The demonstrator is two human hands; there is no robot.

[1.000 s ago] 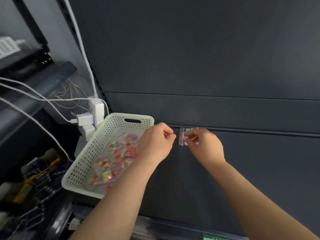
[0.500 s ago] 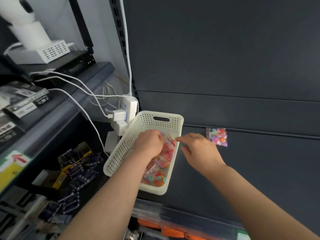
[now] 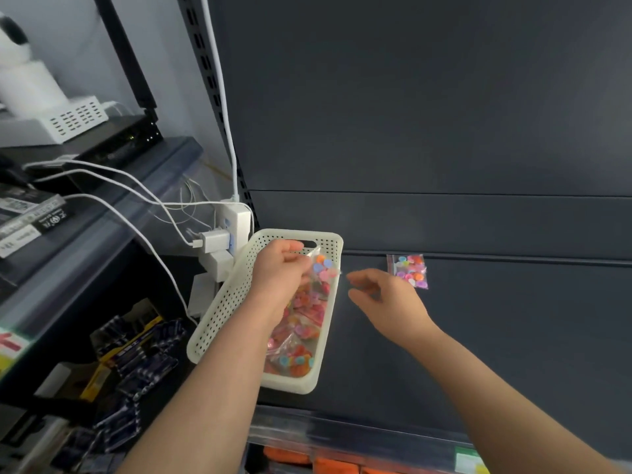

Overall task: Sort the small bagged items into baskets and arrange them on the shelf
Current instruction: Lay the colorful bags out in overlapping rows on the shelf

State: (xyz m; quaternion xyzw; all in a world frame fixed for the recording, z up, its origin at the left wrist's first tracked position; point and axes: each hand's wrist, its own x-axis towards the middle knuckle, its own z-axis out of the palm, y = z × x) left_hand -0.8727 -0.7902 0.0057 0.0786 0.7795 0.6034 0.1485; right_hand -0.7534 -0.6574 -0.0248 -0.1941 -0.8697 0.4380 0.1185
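A cream perforated basket (image 3: pixel 225 316) stands on the dark shelf (image 3: pixel 496 336), holding several clear bags of colourful beads (image 3: pixel 297 357). My left hand (image 3: pixel 278 275) is over the basket's far end and pinches one small bead bag (image 3: pixel 323 268), lifted above the rest. My right hand (image 3: pixel 383 295) hovers just right of the basket with fingers loosely curled, holding nothing. Another small bead bag (image 3: pixel 408 270) lies flat on the shelf near the back wall, just beyond my right hand.
A white power strip with plugs and cables (image 3: pixel 225 234) hangs left of the basket. The neighbouring shelf unit at left carries a router (image 3: pixel 113 145), white devices, boxes and stacked dark packs (image 3: pixel 136 354). Orange items (image 3: pixel 307 460) show under the shelf's front edge.
My right hand set the small bag down on the shelf and drew back toward the basket. My left hand went into the basket and lifted out another bag. The view shifted left.
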